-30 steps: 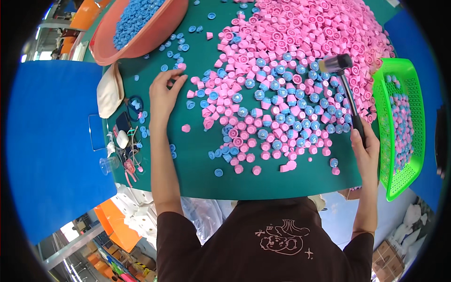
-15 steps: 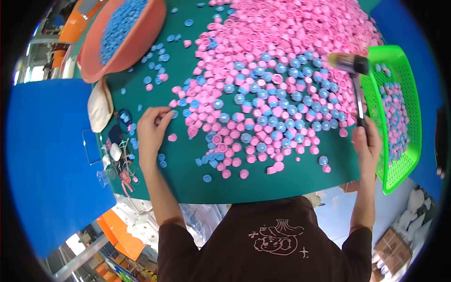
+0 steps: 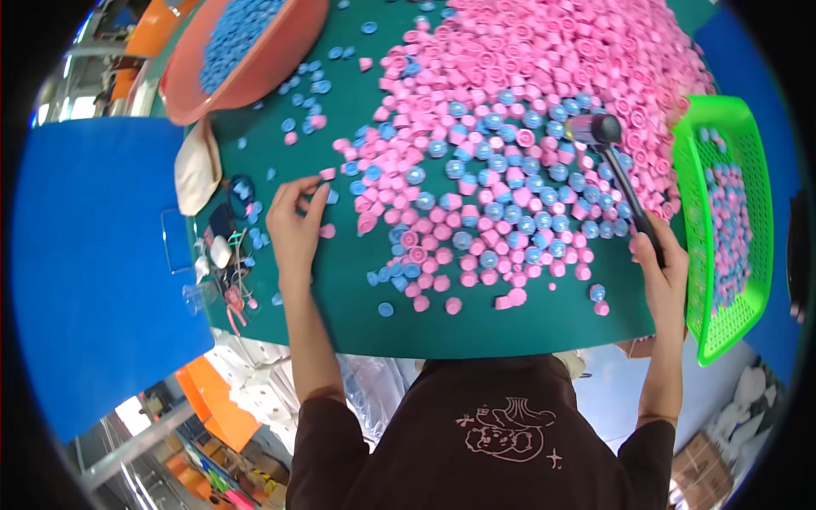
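My right hand (image 3: 665, 263) is closed round the black handle of a mallet (image 3: 625, 183). The mallet's dark, blurred head is over the right part of a spread of pink cups (image 3: 544, 51), several of them topped with clear-blue caps (image 3: 534, 184). Left of the pile, my left hand (image 3: 296, 225) is low over the table, fingers loosely bent, thumb and forefinger a little apart. Its fingertips are close beside a single pink cup (image 3: 327, 174) and a small blue cap (image 3: 332, 196). I see nothing held between them.
A green basket (image 3: 693, 212) of pink and blue pieces stands at the right edge. A salmon-coloured basin (image 3: 289, 51) of blue caps sits far left. A cream pouch (image 3: 197, 170), cords and small tools (image 3: 234, 297) lie along the left edge of the green table (image 3: 408, 331).
The mallet's head has swung left and down, from beside the basket to over the capped cups. The left fingers have loosened slightly beside the same pink cup. The whole view has shifted a little.
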`<state>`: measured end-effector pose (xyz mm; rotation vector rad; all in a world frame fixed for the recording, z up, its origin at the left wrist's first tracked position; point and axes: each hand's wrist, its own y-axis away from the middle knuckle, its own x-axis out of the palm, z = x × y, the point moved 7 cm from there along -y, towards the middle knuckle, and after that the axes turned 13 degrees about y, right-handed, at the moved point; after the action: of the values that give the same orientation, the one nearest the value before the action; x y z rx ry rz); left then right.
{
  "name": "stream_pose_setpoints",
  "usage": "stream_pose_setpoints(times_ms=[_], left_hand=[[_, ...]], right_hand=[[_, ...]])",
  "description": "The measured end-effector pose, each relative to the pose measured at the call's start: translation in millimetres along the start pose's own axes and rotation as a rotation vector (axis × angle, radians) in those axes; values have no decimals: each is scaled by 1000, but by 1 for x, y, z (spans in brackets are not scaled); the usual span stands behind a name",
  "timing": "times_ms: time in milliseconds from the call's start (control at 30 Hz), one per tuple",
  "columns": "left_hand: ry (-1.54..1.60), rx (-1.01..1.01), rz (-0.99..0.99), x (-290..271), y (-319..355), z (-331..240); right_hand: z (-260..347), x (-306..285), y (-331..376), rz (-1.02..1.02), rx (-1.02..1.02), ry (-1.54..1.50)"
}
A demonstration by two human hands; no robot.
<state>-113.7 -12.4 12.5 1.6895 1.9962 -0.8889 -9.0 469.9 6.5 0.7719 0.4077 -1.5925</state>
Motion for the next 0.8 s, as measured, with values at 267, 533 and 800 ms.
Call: stream_pose_setpoints(times_ms=[267,533,800], left_hand=[[-68,-105,112,4,-23,8],[-102,-32,-105,-17,-75,34],[-146,128,28,-4,-87,30]], right_hand=[[-7,3,0,-16,12,-53],[-2,-1,2,-61,27,-83],[-3,3,5,-50,13,-72]])
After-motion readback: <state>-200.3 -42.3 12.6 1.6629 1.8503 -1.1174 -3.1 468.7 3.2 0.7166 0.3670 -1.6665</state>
